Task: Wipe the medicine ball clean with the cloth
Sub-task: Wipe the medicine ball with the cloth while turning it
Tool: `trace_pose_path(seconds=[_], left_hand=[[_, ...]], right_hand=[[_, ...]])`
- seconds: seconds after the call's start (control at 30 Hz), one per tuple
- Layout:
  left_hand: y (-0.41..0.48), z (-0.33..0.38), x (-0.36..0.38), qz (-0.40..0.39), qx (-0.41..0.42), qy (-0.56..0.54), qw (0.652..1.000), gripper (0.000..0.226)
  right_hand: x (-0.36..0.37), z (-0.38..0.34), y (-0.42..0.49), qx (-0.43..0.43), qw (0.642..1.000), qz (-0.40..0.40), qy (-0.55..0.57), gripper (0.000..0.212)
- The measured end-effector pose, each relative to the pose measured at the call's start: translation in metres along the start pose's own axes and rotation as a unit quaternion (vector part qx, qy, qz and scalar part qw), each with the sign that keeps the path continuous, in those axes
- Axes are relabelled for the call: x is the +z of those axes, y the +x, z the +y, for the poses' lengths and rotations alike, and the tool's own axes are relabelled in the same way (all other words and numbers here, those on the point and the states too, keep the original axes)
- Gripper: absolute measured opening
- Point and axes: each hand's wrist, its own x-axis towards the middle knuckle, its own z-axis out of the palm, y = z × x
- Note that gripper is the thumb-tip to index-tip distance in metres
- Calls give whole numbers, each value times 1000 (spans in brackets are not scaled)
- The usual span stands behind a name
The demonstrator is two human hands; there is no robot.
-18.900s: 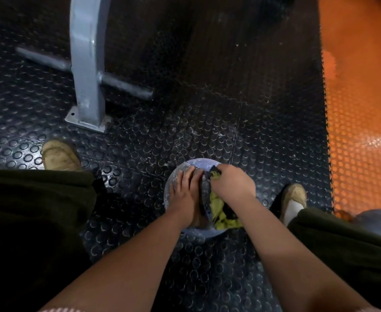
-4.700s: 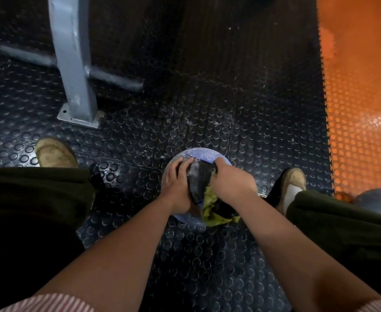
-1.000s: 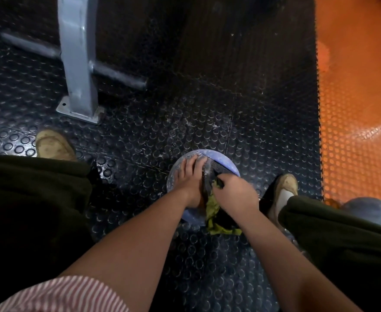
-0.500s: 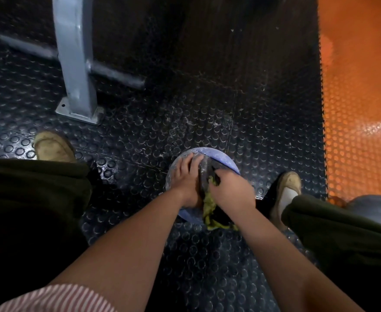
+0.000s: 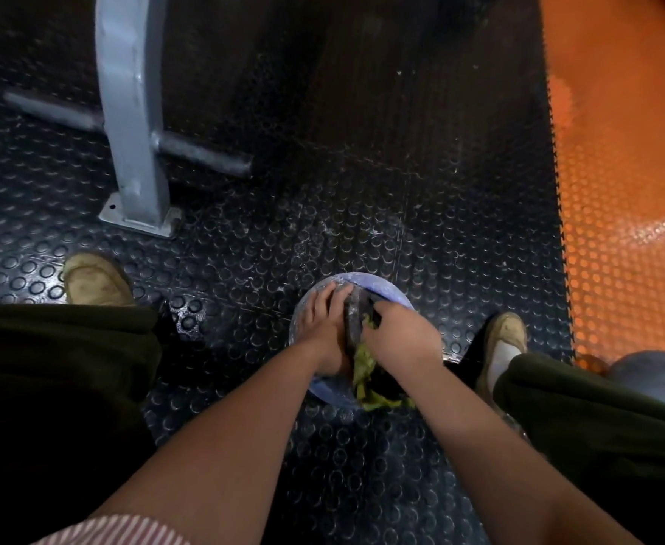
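Note:
A dusty blue medicine ball (image 5: 382, 287) sits on the black studded floor between my feet. My left hand (image 5: 325, 328) lies flat on the ball's left side with its fingers stretched out. My right hand (image 5: 399, 340) grips a crumpled yellow-green and dark cloth (image 5: 364, 367) and presses it onto the top right of the ball. A loose end of the cloth hangs down over the near side of the ball. Most of the ball is hidden under both hands.
A grey steel upright (image 5: 134, 123) with a crossbar (image 5: 205, 155) is bolted to the floor at the far left. Orange studded flooring (image 5: 621, 182) runs along the right. A second, darker ball (image 5: 653, 381) lies at the right behind my leg. My shoes (image 5: 95, 281) flank the ball.
My right hand with the cloth has shifted slightly over the top of the ball. My left hand stays on the ball's left side.

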Motion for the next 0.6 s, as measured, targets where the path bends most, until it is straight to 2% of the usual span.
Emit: trace_pose_path(seconds=[0.13, 0.3, 0.5, 0.6], left_hand=[[-2, -4, 3, 9, -12, 10, 1000, 121], [-11, -4, 6, -10, -30, 54, 998, 145], [-1, -12, -8, -4, -17, 15, 1000, 128], [-2, -15, -9, -17, -16, 28, 999, 130]], right_hand=[[-6, -2, 0, -21, 999, -17, -30, 25], [-14, -18, 41, 6, 1000, -24, -6, 24], [1, -17, 8, -32, 999, -3, -29, 28], [3, -17, -2, -55, 997, -17, -46, 26]])
